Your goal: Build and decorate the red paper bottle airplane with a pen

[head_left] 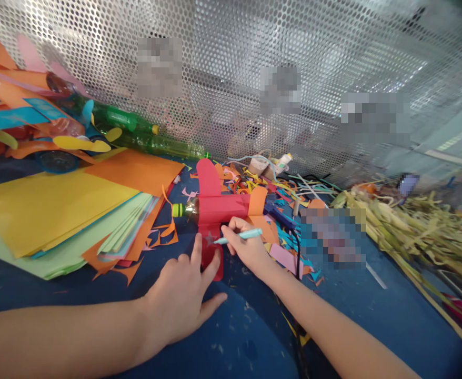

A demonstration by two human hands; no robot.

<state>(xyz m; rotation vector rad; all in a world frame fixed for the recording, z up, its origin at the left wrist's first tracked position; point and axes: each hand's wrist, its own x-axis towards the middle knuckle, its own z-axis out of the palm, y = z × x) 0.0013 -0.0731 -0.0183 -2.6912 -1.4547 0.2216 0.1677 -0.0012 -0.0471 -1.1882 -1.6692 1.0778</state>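
Note:
A plastic bottle point(192, 209) with a yellow-green cap lies on its side, wrapped in red paper point(229, 207). One red paper wing point(209, 178) sticks up behind it, and another red wing point(215, 274) lies toward me. An orange paper piece point(257, 201) is fixed near the bottle's far right end. My left hand point(181, 287) is open, its fingertips pressing on the near wing. Between the fingers of my right hand point(245, 246) is a light blue marker point(242, 235), its tip at a grey star point(209, 239) on that wing.
Stacked coloured paper point(57, 210) lies to the left, behind it a paper-covered bottle model with wheels point(57, 160). Green bottles point(168, 146) lie along the perforated metal panel point(223, 47). A blue glue gun point(280, 215) with a black cord, paper scraps point(284, 258) and dry husks point(424, 221) are rightward.

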